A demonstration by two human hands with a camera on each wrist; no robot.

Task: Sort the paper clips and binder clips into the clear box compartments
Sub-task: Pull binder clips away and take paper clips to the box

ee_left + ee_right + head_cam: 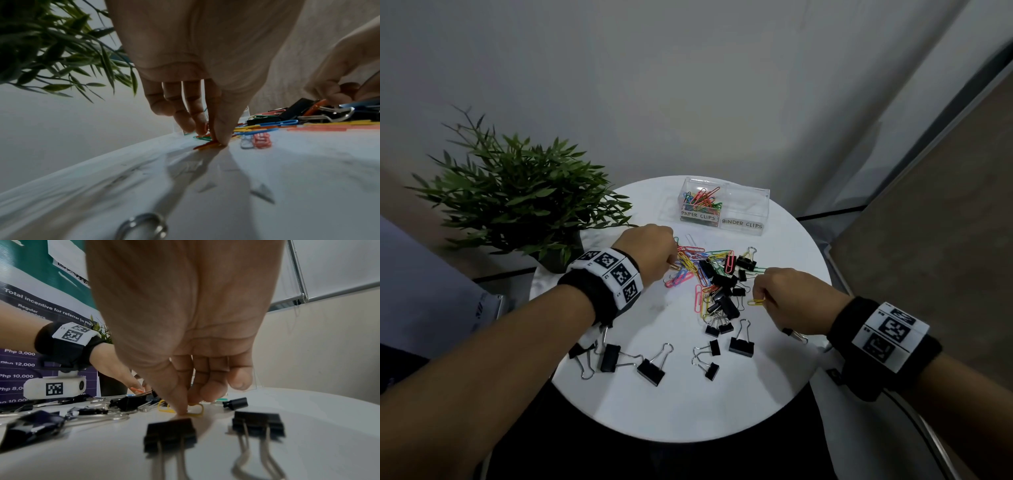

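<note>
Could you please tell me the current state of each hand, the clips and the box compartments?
left hand: pinching an orange paper clip on the table.
right hand: pinching a yellow paper clip.
paper clips compartment: partly filled.
binder clips compartment: empty.
binder clips: unsorted on the table.

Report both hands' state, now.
Left hand: pinching an orange wire paper clip on the table.
Right hand: pinching a yellow wire paper clip.

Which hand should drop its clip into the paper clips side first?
Left, probably. The left hand pinches an orange paper clip nearer the paper clips compartment; the right hand, pinching a yellow paper clip, is farther away.
</note>
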